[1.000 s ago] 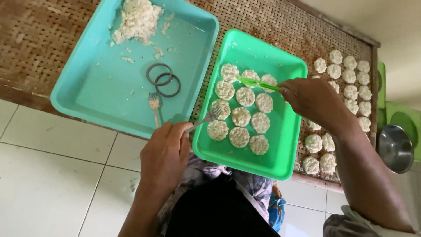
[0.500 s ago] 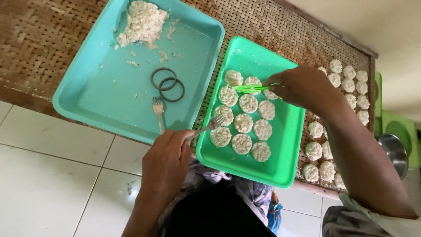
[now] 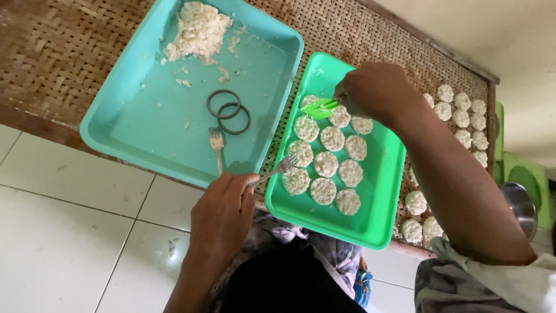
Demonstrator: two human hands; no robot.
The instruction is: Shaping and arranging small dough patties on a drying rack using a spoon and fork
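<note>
working through it: our left hand [image 3: 223, 217] pinches a fork [image 3: 277, 171] at the green tray [image 3: 379, 191], right hand [image 3: 376, 93] grips a green scoop [image 3: 319, 108]. ten patties [image 3: 332, 138] are formed, and some white mix [image 3: 198, 30] is left in the teal tray [image 3: 133, 124].

Teal tray [image 3: 145, 139], upper left; green tray [image 3: 382, 191], centre; white rice cakes [image 3: 326, 164]; dark rings [image 3: 227, 110]; brown woven mat [image 3: 52, 52]; white floor tiles [image 3: 63, 232].

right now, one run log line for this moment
left hand: holds fork at rice cakes | right hand: holds green tool | green tray beside teal tray
</note>
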